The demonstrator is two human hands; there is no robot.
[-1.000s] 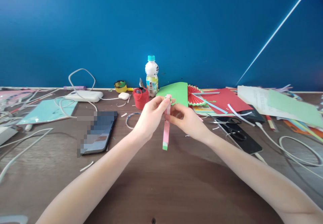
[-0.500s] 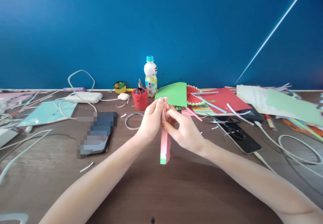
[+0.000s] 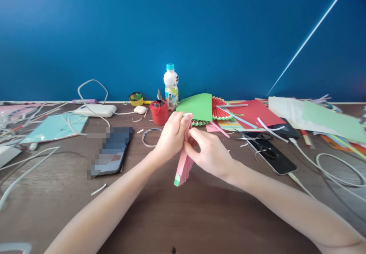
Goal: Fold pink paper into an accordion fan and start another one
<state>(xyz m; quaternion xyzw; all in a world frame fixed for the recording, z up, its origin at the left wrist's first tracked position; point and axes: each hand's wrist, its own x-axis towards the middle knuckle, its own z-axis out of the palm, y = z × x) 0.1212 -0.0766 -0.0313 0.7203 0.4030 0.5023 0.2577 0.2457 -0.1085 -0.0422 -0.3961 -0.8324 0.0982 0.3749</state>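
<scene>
Above the middle of the desk, a strip of pink accordion-folded paper [image 3: 184, 166] hangs from both my hands. Its lower end shows a green tip, and its pleats fan slightly toward the right. My left hand [image 3: 173, 135] is closed around the upper part, with the thumb pressed along the top. On the right, my right hand [image 3: 204, 147] pinches the folds just below, its thumb and index finger against the paper. Fingers cover most of the upper folds. Behind the hands lie a green sheet [image 3: 197, 107] and a red pleated paper fan [image 3: 219, 108].
A bottle [image 3: 170, 88] and a red pouch [image 3: 159, 113] stand at the back. Phones lie left [image 3: 114, 151] and right [image 3: 271, 155], with black scissors [image 3: 267, 151] over the right one. White cables [image 3: 340, 170], a red sheet [image 3: 257, 113] and paper strips surround them.
The folded strip has tilted, its lower green end swinging left, and its pleats are spread a little more. My left hand has turned slightly over the top; both hands keep their hold.
</scene>
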